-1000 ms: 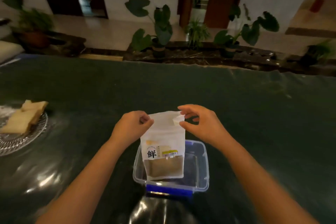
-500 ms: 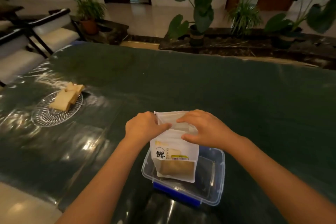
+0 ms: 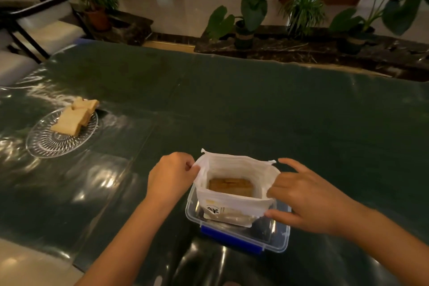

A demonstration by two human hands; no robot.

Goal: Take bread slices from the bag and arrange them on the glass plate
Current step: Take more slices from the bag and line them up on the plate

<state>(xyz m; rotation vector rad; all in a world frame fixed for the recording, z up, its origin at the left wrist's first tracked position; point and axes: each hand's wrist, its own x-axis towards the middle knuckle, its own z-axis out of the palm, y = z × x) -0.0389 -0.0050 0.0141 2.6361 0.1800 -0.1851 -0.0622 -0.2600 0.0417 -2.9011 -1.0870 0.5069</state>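
Standing in a clear box (image 3: pixel 282 245), the white bag (image 3: pixel 234 193) is spread open, bread (image 3: pixel 229 185) visible inside. Left hand (image 3: pixel 171 175) pinches the bag's left edge, knuckles up; right hand (image 3: pixel 301 197) pinches its right edge, forefinger extended. Far left of the bag, a glass plate (image 3: pixel 44 144) holds two slices (image 3: pixel 74 116).

Bag (image 3: pixel 234 202) front, lower panel: one large black character, foreshortened and partly folded under, possibly 鲜, can't confirm from this angle. Small column of print right of it, too small to read. Yellowish label patch beside that, text illegible. No other text, numbers or signs readable.
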